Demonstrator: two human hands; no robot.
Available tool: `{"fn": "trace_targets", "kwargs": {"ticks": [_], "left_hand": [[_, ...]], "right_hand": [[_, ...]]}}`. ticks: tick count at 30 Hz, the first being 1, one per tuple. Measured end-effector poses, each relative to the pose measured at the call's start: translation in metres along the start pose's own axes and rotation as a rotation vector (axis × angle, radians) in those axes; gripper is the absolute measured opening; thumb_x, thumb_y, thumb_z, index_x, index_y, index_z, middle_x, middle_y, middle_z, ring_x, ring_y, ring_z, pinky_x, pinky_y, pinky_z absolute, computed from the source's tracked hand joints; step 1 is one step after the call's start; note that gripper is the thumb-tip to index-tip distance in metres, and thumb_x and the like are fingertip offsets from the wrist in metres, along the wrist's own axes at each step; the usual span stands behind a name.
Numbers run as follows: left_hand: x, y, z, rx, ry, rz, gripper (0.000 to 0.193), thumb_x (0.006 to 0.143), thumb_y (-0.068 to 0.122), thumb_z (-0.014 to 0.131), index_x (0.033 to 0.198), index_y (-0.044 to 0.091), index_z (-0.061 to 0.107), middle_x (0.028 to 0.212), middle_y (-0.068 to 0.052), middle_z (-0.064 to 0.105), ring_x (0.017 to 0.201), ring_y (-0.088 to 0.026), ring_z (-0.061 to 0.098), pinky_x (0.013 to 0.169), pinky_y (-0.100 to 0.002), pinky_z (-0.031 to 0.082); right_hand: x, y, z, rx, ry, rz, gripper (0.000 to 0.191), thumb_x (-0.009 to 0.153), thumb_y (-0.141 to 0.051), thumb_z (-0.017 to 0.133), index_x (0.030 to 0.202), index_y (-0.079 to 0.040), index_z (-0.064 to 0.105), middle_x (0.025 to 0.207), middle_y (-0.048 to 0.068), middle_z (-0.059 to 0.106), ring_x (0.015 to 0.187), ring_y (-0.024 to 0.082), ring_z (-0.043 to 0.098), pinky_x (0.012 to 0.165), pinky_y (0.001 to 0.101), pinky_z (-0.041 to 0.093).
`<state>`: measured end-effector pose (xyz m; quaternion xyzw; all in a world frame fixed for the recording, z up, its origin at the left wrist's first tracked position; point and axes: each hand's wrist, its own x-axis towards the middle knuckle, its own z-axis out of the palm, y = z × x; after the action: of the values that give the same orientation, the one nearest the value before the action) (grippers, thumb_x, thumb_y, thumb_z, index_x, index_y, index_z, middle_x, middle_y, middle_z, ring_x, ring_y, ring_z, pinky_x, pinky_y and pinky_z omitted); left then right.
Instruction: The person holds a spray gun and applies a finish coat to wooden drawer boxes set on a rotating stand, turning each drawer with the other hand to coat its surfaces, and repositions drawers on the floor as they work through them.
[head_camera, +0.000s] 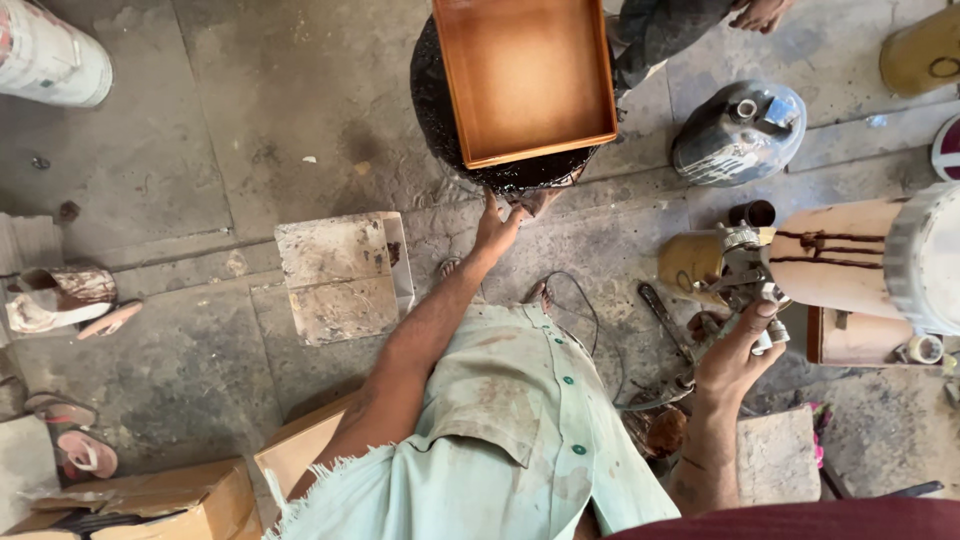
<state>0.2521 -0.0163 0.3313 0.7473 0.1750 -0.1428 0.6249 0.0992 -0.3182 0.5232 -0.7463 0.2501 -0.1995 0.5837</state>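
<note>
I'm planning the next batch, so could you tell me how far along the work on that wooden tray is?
The wooden tray already shows an even orange-brown coat inside and sits on a dark round stand. In hand: the right hand grips a spray gun, while the left hand reaches to the stand's edge. Whether the outer sides still need coating cannot be seen.

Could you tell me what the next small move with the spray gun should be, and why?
Probably swing the spray gun toward the tray: the right hand grips it pointing aside, while the left hand steadies the black stand under the tray.
</note>
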Motion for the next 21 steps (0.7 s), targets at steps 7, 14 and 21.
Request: {"fn": "trace_targets", "kwargs": {"ticks": [7, 14, 21], "left_hand": [[0.003, -0.004, 0.009, -0.006, 0.031, 0.027, 0.105, 0.094, 0.034, 0.067, 0.164, 0.011, -0.007, 0.157, -0.029, 0.041, 0.138, -0.038, 0.052, 0.109, -0.040, 0.049], [-0.026, -0.004, 0.034, 0.027, 0.007, 0.128, 0.074, 0.095, 0.031, 0.067, 0.158, 0.005, 0.038, 0.134, -0.020, 0.066, 0.117, -0.028, 0.066, 0.095, -0.039, 0.053], [-0.094, 0.126, 0.066, -0.428, -0.754, 0.451, 0.095, 0.100, 0.053, 0.071, 0.166, 0.004, 0.022, 0.163, -0.020, 0.045, 0.152, -0.029, 0.048, 0.128, -0.043, 0.041]], "right_hand": [[0.007, -0.006, 0.010, -0.047, -0.195, -0.133, 0.069, 0.104, -0.069, 0.035, 0.114, -0.007, 0.064, 0.093, 0.007, 0.068, 0.067, 0.010, 0.064, 0.055, 0.0283, 0.055], [-0.010, -0.006, -0.005, -0.121, -0.395, 0.083, 0.024, 0.096, -0.023, 0.078, 0.093, 0.000, 0.073, 0.080, 0.002, 0.068, 0.068, 0.007, 0.056, 0.061, 0.0266, 0.047], [-0.047, 0.017, -0.011, -0.146, -0.451, 0.269, 0.027, 0.084, -0.020, 0.083, 0.107, -0.006, 0.077, 0.096, 0.007, 0.081, 0.084, 0.009, 0.074, 0.077, 0.0276, 0.059]]}}
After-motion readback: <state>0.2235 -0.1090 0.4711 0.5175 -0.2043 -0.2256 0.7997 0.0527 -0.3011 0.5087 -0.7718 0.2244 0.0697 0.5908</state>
